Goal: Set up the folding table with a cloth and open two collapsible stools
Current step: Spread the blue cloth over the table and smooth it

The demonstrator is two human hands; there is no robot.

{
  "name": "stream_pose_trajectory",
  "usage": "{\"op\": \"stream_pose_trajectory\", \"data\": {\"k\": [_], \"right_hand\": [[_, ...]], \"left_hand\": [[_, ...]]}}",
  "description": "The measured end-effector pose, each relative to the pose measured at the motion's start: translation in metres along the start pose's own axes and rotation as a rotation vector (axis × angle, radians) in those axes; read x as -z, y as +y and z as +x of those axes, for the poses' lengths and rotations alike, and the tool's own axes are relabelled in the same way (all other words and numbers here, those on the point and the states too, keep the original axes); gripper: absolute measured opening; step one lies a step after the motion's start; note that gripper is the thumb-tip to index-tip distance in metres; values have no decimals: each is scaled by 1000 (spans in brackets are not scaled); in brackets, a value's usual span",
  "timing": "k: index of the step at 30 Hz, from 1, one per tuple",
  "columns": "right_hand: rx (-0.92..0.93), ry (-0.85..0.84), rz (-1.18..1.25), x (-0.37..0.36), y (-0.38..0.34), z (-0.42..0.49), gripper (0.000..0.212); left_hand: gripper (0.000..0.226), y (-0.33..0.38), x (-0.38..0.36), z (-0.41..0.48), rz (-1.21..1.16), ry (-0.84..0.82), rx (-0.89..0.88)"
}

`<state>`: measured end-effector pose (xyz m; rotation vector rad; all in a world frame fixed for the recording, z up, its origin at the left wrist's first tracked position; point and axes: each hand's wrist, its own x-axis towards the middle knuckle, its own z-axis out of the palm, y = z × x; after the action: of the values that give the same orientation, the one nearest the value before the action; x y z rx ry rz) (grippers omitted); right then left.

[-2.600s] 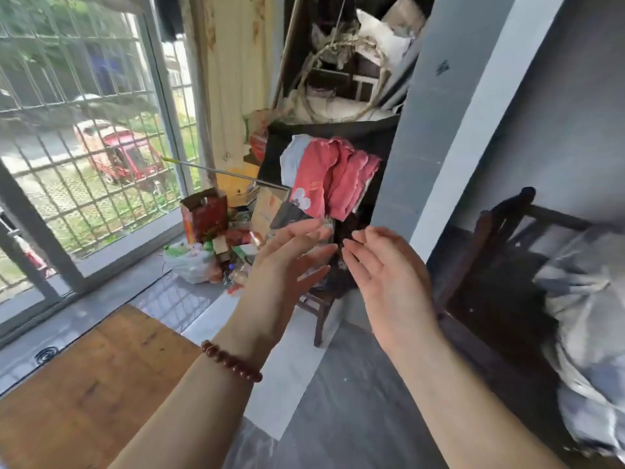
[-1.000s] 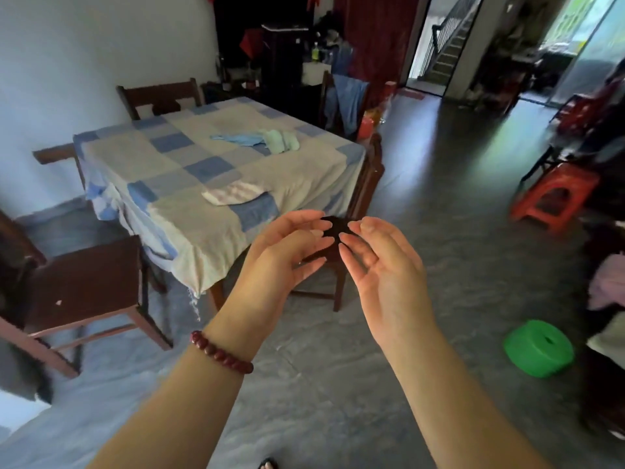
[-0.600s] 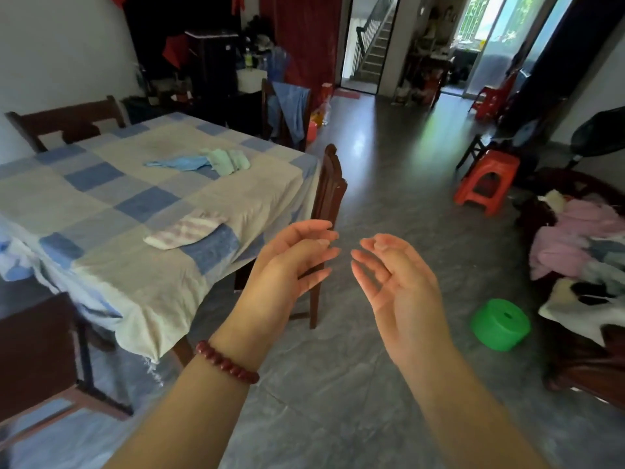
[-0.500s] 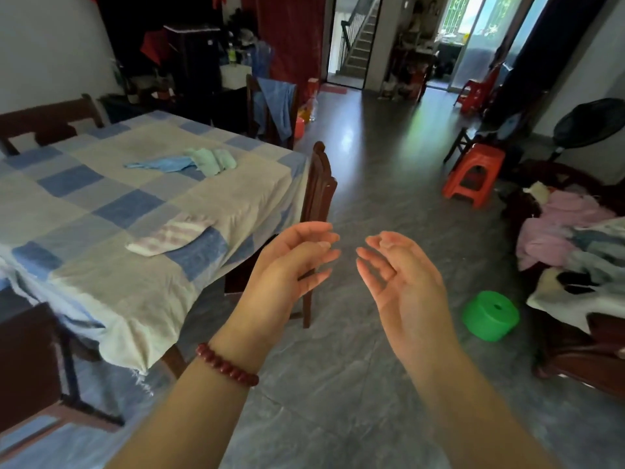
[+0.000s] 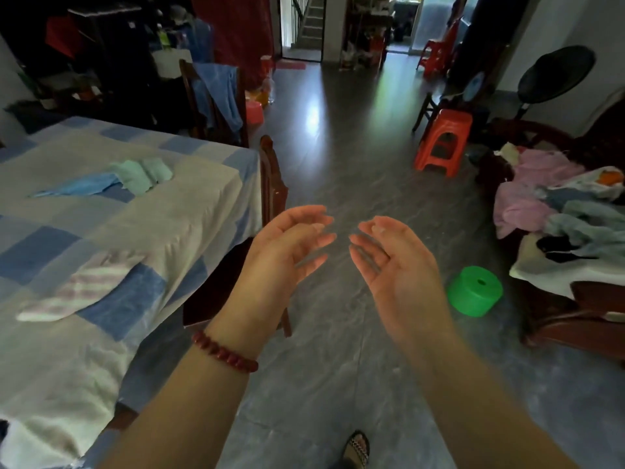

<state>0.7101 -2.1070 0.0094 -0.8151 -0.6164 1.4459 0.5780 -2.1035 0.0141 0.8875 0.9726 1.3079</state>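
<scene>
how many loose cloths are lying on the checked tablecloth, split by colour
blue cloth: 1
light green cloth: 1
pink-and-white striped cloth: 1
total: 3, all lying on the checked tablecloth

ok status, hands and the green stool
Left hand and right hand both open, empty, palms facing. Squat green round plastic stool on grey floor, right of hands, untouched. Dark wooden chair at left, off that path.
</scene>
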Motion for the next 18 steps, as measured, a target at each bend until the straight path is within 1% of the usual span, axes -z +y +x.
{"op": "stream_pose_trajectory", "data": {"k": [3,8,11,18], "right_hand": [[11,38,10,17,-21,51,17],[47,66,-9,50,-61,132,21],[65,82,-29,69,-79,177,22],[38,147,-11,86,-90,288,20]], "left_hand": [[26,-6,-34,54,-5,-29,16],[25,-18,-95,138,44,-103,28],[25,-27,-118,184,61,-135,15],[26,-48,-141,292,45,-65,13]]}}
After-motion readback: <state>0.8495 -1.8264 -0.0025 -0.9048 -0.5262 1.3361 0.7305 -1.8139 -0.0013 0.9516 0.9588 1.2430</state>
